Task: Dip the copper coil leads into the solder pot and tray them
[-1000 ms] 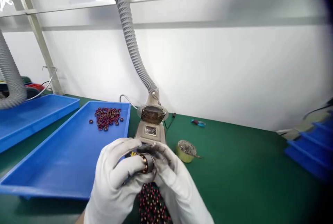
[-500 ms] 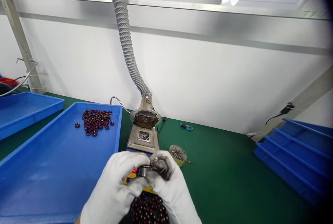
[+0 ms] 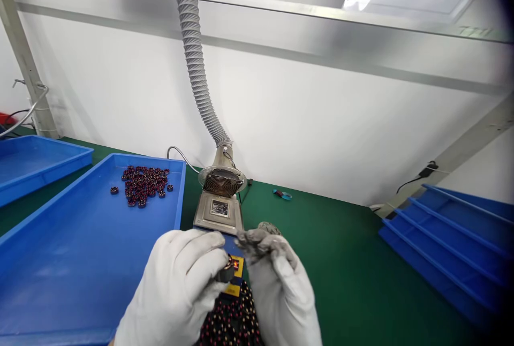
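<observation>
My left hand (image 3: pixel 188 276), in a white glove, pinches a small black round part (image 3: pixel 226 271) with coppery marks along its rim. Just right of it, apart from the part, is my right hand (image 3: pixel 277 276). Its glove is greyed at the fingertips, and the fingers are bent and bunched together; whether anything small sits between them is hidden. Behind the held part lies a yellow and blue device (image 3: pixel 236 281) with a lit red display. Below and between my hands is a heap of dark parts (image 3: pixel 231 319) with red and pale dots.
A blue tray (image 3: pixel 88 249) at left holds a pile of dark round parts (image 3: pixel 144 182). Ahead stands a metal plate unit (image 3: pixel 206 220) under a fume hose (image 3: pixel 193 46). My right hand partly hides a small bowl (image 3: pixel 270 227). Cutters (image 3: pixel 282 194) lie behind; blue trays (image 3: pixel 450 233) stack at right.
My right hand has drawn away from the round part toward the right and now covers most of the bowl. My left hand keeps the part and has turned it. The view has shifted slightly.
</observation>
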`<state>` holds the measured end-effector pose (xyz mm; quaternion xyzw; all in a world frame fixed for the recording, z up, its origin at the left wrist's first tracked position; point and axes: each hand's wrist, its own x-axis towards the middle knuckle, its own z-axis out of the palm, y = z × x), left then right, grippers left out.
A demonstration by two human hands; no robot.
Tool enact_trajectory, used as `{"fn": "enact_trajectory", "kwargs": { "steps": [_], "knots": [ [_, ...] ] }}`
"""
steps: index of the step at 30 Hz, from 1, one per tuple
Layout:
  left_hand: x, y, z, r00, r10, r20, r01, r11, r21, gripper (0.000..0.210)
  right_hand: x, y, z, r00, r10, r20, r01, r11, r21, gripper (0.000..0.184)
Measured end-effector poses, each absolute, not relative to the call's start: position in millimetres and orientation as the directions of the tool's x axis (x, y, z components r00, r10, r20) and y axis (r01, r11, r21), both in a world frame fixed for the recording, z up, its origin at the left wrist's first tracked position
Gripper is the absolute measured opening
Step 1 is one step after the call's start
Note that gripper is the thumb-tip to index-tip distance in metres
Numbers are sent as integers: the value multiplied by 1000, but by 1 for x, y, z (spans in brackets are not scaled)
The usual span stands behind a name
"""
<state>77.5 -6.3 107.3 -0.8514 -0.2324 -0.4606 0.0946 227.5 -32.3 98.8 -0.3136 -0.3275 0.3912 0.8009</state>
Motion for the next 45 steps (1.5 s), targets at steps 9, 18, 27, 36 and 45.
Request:
{"fn": "enact_trajectory", "kwargs": {
  "steps": [9,18,27,36,45],
  "knots": [
    [77,-1,100,385,354,852,482,-865,142,24,215,-27,87,219,959,179,-440,261,-859,26],
    [70,10,99,313,622,718,101,-773,626,14,212,-16,73,113,988,101,-574,148,-806,27],
    [67,8,113,297,853,430,-21,-444,896,28,203,-29,81,-35,999,13,-724,-17,-690,26],
    [76,9,95,59,909,413,-295,-380,877,11,201,-20,60,-45,998,51,-658,8,-753,29],
    [77,7,112,179,872,455,-153,-432,889,12,207,-14,62,88,995,37,-642,85,-762,28]
  ]
}}
